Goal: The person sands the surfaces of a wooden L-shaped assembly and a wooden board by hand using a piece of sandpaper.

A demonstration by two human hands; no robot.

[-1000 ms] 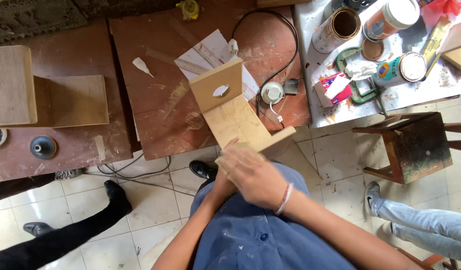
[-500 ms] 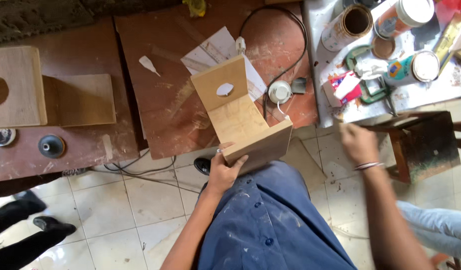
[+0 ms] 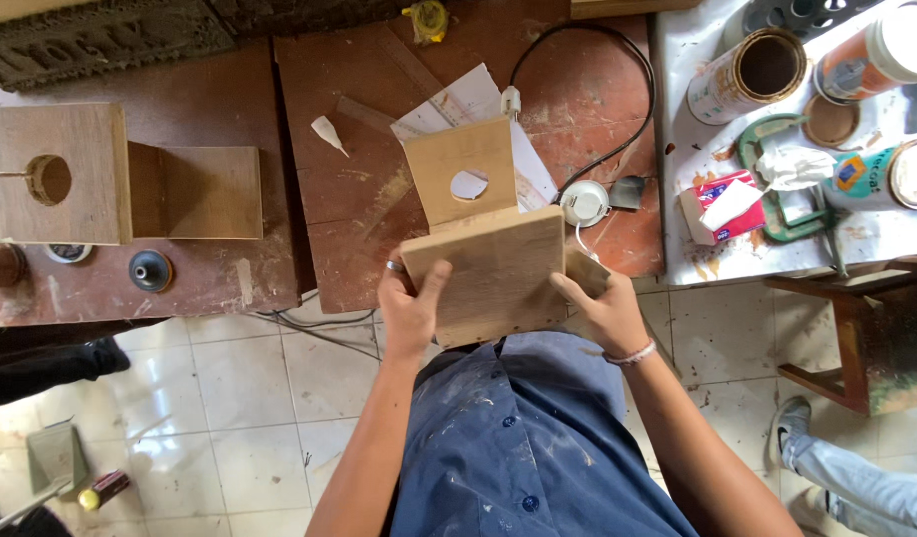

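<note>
**Plywood piece held at the bench edge by both hands**

In the centre of the frame the left hand (image 3: pixel 411 308) is closed on the left edge of the plywood assembly (image 3: pixel 486 268), with the thumb on the front panel and a ring on one finger. The right hand (image 3: pixel 606 310) holds the right side, its fingers curled behind the panel. The assembly is a U shape of thin boards; its far panel, with a round hole (image 3: pixel 468 185), stands above the paper sheets (image 3: pixel 458 99) on the workbench (image 3: pixel 349 209).

In my judgement the piece could slip, because it is held only by its two edges and the near part seems to hang past the bench edge, over the tiled floor (image 3: pixel 250 398). If the joints between the boards are weak, a twist from the hands may open them. I cannot tell how the boards are fixed together.

The bench is a worn red-brown top with scratches and pale stains. A black cable (image 3: pixel 618 109) runs over it to a small white round device (image 3: pixel 584 202). At the left of the frame sits a second wooden box (image 3: pixel 81 179) with a hole. In the upper right, on a paper-covered table (image 3: pixel 697 259), stand paint cans (image 3: pixel 752 75) and a green clamp (image 3: pixel 777 214). A dark wooden stool (image 3: pixel 876 338) is at the right. The legs of other people show at the left and lower right edges.
</note>
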